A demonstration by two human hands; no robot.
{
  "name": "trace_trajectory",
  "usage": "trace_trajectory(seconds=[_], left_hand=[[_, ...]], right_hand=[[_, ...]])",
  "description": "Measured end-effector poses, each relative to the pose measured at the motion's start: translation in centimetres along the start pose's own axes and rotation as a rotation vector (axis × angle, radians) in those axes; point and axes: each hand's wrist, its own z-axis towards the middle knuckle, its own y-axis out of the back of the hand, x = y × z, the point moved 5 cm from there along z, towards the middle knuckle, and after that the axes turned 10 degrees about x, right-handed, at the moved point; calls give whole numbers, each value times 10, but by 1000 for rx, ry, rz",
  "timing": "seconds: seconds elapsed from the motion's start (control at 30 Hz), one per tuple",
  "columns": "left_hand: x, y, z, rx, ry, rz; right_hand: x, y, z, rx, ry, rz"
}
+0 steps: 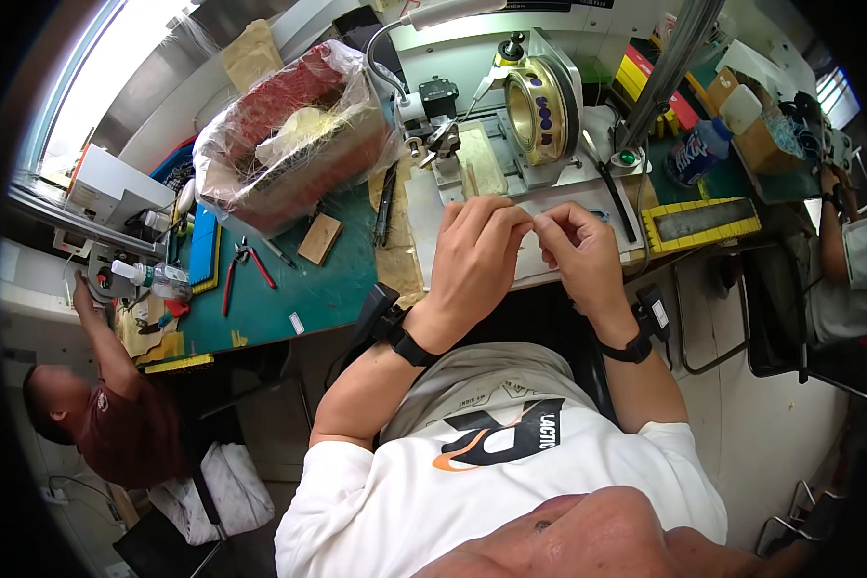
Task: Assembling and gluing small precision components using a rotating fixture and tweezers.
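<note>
Item pinched between hands (535, 226) too small to tell; fingertips hide it.

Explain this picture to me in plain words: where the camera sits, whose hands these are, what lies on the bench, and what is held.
The one picture comes from a wide fisheye camera on the person's head, looking down, so straight edges bend. No robot: the left hand and right hand meet fingertip to fingertip over a pale work plate, pinching something too small to identify. Behind stands a small machine with a brass-coloured ring. On the green mat lie red-handled pliers, a wooden block and a plastic-wrapped box. Other people work at both sides.
</note>
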Motion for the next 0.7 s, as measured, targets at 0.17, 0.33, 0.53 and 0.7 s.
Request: trace_trajectory(seconds=[0.17, 0.33, 0.53, 0.7], left_hand=[[18, 36, 37, -215, 101, 107], [47, 58, 77, -123, 155, 329], [77, 60, 77, -84, 299, -40], [95, 58, 79, -47, 319, -751]], right_hand=[[21, -11, 5, -65, 157, -192], [39, -38, 29, 23, 229, -167], [25, -54, 72, 106, 149, 45], [28, -68, 98, 104, 160, 252]])
